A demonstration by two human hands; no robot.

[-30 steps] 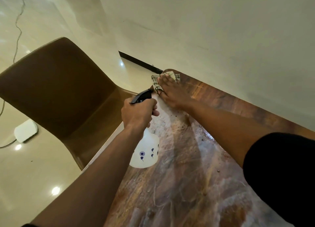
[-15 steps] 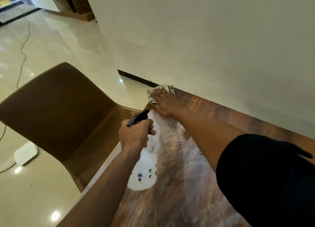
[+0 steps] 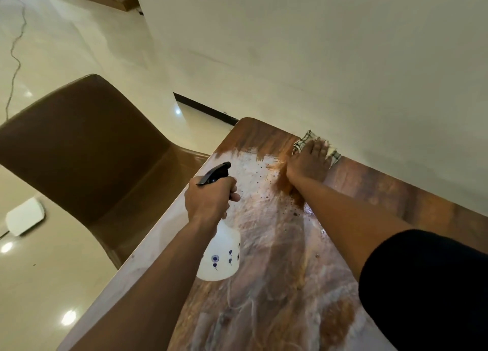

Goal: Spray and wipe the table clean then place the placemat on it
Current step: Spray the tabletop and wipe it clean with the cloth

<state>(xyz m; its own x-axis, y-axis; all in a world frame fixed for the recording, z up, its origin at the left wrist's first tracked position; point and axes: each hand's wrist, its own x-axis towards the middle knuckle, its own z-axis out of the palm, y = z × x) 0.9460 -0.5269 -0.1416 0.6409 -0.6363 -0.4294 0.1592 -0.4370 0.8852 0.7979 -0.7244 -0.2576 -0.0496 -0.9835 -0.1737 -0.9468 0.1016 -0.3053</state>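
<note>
With the table (image 3: 264,284) smeared wet, the left hand (image 3: 208,197) grips the spray bottle (image 3: 220,255) near the left edge, the right hand (image 3: 310,160) presses flat fingers on the cloth (image 3: 301,143) near the far corner, wiping seemingly unfinished, and no placemat is in view.

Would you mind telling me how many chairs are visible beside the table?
1. A brown chair stands at the table's left edge, beside the left hand holding the spray bottle. Others may sit out of frame.

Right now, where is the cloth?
In the head view, the cloth lies at the table's far edge against the wall, under the right hand.
</note>
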